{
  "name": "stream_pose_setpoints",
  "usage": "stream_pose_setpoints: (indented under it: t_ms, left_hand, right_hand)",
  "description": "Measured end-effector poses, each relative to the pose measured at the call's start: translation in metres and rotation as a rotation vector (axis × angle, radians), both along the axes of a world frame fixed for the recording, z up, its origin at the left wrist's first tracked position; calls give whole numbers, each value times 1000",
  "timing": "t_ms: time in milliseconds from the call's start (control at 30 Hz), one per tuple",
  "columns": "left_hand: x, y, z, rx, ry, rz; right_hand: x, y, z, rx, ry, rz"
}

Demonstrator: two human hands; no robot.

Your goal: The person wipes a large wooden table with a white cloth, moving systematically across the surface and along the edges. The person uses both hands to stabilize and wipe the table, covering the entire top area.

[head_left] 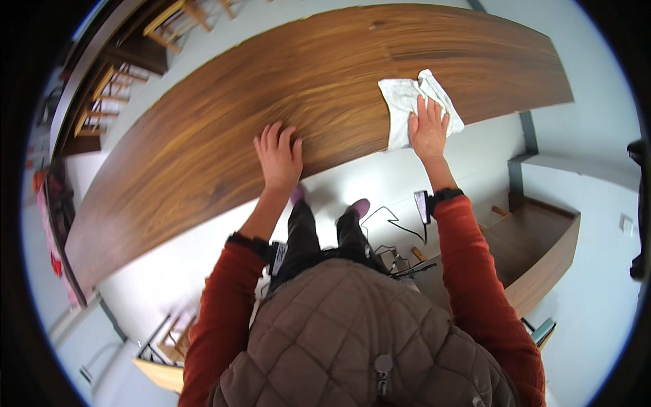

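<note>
A long brown wood-grain table (pixel 325 81) stretches across in front of me. On its right part, by the near edge, lies a crumpled white cloth (pixel 400 95). My right hand (pixel 428 132) rests flat on this cloth, fingers extended and pointing away from me. Further left, my left hand (pixel 278 156) touches the bare tabletop near the front edge. Its fingers are slightly bent and apart, with nothing in them. Both wrists wear dark bands with small devices attached.
Wooden stools (pixel 108 95) stand beyond the table at the far left. An open brown wooden cabinet or drawer (pixel 542 251) is to my lower right. Black cables (pixel 393 220) hang beside my legs. A white wall (pixel 603 129) bounds the right side.
</note>
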State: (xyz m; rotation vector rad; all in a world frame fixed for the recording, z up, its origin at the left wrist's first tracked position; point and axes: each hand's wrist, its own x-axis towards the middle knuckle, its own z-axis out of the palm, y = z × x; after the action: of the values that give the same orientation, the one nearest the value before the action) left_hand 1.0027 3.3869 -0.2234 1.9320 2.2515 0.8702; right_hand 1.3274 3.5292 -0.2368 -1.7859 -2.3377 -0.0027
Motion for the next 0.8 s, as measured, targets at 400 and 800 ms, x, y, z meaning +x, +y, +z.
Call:
stream_pose_setpoints:
  t_ms: [400, 800]
  left_hand:
    - [-3, -10, 2, -144, 131, 133]
    - [-5, -11, 4, -145, 146, 116]
  right_hand:
    - [-101, 56, 13, -71, -57, 100]
    - [13, 45, 11, 107, -10, -118]
